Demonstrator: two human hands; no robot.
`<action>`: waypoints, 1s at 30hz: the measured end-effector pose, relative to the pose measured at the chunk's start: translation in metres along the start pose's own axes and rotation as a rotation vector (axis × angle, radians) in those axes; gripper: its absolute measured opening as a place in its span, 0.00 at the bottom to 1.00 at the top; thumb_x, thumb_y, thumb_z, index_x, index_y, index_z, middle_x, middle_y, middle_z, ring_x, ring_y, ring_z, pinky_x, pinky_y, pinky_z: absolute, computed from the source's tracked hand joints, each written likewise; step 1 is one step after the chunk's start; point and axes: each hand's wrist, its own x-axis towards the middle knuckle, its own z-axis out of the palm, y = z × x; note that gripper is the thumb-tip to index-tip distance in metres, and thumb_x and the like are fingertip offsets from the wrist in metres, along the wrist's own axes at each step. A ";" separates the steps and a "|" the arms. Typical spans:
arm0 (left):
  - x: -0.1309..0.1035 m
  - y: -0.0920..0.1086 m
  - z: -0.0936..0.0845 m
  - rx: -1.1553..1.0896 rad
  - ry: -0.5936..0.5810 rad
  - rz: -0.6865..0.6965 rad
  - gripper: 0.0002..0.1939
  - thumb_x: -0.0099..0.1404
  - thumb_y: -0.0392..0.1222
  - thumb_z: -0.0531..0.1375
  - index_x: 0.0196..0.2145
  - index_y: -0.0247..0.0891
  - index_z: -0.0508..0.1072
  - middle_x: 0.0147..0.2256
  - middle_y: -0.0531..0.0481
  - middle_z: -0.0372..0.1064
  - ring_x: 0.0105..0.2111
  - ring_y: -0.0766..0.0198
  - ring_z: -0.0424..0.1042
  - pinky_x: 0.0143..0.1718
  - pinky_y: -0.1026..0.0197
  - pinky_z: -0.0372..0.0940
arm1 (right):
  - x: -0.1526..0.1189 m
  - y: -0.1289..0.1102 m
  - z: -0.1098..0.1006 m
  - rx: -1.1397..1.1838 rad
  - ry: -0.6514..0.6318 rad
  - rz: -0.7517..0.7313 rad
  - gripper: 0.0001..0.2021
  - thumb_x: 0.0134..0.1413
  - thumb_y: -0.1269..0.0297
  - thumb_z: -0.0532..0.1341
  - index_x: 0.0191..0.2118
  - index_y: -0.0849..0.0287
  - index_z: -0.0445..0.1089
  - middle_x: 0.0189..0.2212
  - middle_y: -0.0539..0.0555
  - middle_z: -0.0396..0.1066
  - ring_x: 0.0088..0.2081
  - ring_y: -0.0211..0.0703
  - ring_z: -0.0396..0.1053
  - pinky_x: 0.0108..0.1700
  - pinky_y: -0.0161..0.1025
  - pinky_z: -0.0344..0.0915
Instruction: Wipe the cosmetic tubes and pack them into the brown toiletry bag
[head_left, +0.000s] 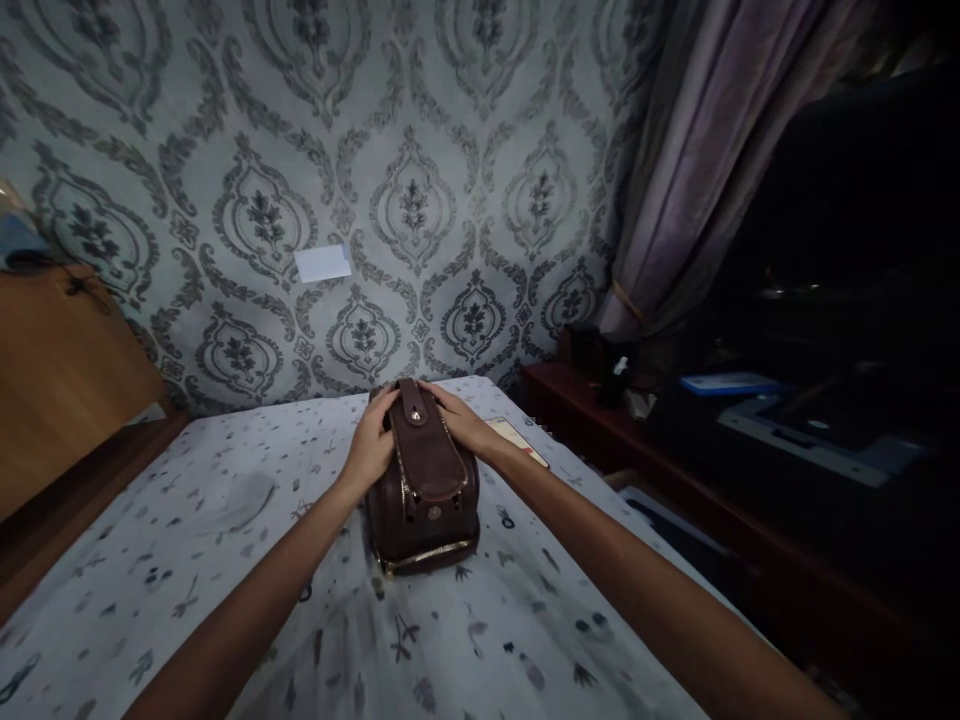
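Brown leather bag (425, 490) standing upright on the printed bed sheet (225, 560), near the far end of the bed, close to the patterned wall (420, 150). Left hand (370, 440) laid against the far left side of the bag top, fingers curled around the corner. Right hand (460, 418) resting on the far right side, fingers bent toward the strap tab (409, 400) with its small stud. Both hands in touch with the bag, pressing or gripping lightly; not clear whether any zip pull is pinched.

Progress, as a judgement: bag already placed on the bed and steadied from both sides; zips along the top and around the base appearing closed, so opening or closing work seemingly not much advanced.

Long axis of the bag running away from the camera, toward the wall; near end facing the viewer, top flap facing up.

Thin flat card-like object (517, 440) lying just beside the right wrist. Dark wooden shelf (600, 420) further right, under the curtain (697, 170).
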 end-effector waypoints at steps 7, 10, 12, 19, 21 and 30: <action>-0.033 0.016 0.002 0.288 -0.091 0.074 0.31 0.59 0.36 0.56 0.61 0.37 0.64 0.66 0.39 0.52 0.67 0.52 0.50 0.66 0.43 0.46 | -0.026 -0.003 -0.001 0.015 0.010 0.038 0.26 0.58 0.46 0.56 0.58 0.51 0.69 0.63 0.51 0.62 0.66 0.49 0.55 0.69 0.51 0.42; -0.042 0.026 0.003 0.391 -0.112 0.037 0.32 0.60 0.36 0.55 0.63 0.35 0.61 0.67 0.37 0.49 0.68 0.52 0.47 0.67 0.43 0.46 | -0.032 -0.003 0.003 -0.035 0.076 0.046 0.28 0.59 0.41 0.53 0.58 0.52 0.69 0.62 0.52 0.63 0.66 0.49 0.56 0.69 0.51 0.42; -0.046 0.032 0.004 0.448 -0.126 0.007 0.33 0.60 0.37 0.54 0.64 0.32 0.58 0.68 0.35 0.48 0.68 0.51 0.46 0.67 0.44 0.46 | -0.035 -0.005 0.006 -0.076 0.083 0.040 0.30 0.58 0.40 0.55 0.59 0.52 0.68 0.63 0.53 0.62 0.66 0.50 0.56 0.69 0.52 0.43; -0.053 0.045 0.006 0.574 -0.187 -0.007 0.39 0.58 0.36 0.55 0.66 0.32 0.50 0.69 0.33 0.43 0.69 0.50 0.42 0.66 0.41 0.47 | -0.038 -0.013 0.011 -0.226 0.066 0.028 0.34 0.56 0.38 0.55 0.62 0.54 0.63 0.64 0.57 0.59 0.66 0.52 0.55 0.68 0.54 0.45; -0.052 0.048 0.006 0.587 -0.202 -0.016 0.40 0.58 0.37 0.55 0.66 0.32 0.49 0.69 0.33 0.42 0.69 0.49 0.41 0.65 0.39 0.47 | -0.038 -0.014 0.011 -0.272 0.069 0.022 0.35 0.56 0.38 0.55 0.63 0.56 0.63 0.64 0.58 0.60 0.66 0.53 0.56 0.68 0.54 0.47; -0.051 0.058 0.007 0.686 -0.290 -0.079 0.45 0.56 0.39 0.57 0.67 0.23 0.43 0.70 0.30 0.36 0.69 0.46 0.38 0.65 0.39 0.47 | -0.038 -0.014 0.010 -0.309 0.096 0.001 0.29 0.58 0.43 0.57 0.60 0.54 0.66 0.61 0.57 0.65 0.63 0.55 0.60 0.66 0.56 0.52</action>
